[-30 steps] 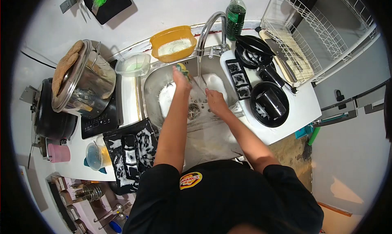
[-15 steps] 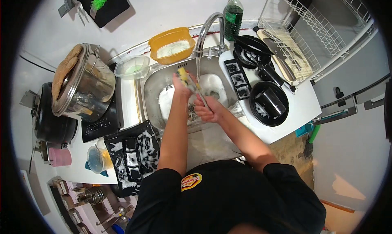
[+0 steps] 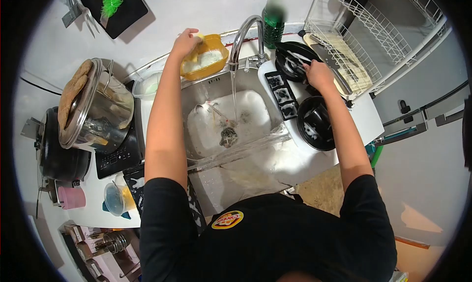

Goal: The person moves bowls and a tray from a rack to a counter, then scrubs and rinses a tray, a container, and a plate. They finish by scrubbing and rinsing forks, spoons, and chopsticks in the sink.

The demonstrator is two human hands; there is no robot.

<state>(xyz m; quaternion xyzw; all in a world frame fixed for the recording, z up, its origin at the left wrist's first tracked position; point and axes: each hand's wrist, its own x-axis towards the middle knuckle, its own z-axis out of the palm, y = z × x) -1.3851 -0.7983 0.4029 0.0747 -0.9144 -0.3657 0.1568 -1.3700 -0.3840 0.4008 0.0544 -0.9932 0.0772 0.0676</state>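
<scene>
My left hand (image 3: 185, 43) is over the left rim of the yellow basin (image 3: 222, 64), with a small part of a yellow sponge (image 3: 199, 36) showing at its fingers. Foamy liquid lies in the basin. On the right, my right hand (image 3: 319, 76) has its fingers closed at the edge of a soapy black pan (image 3: 290, 68), covering its handle. Between my arms, water runs from the faucet (image 3: 239, 36) into the foamy steel sink (image 3: 196, 146). A thin utensil (image 3: 216, 109) and a dark scrubber (image 3: 228, 137) lie there.
A black tray (image 3: 282, 96) and a second black pan (image 3: 315, 123) sit right of the sink. Behind them are a green bottle (image 3: 273, 26) and a wire rack (image 3: 361, 55). To the left stand a large pot (image 3: 105, 109) and a clear container (image 3: 146, 86).
My hands have moved apart from over the sink, the left up to the yellow basin and the right over to the black pan. The utensil they held now lies in the sink.
</scene>
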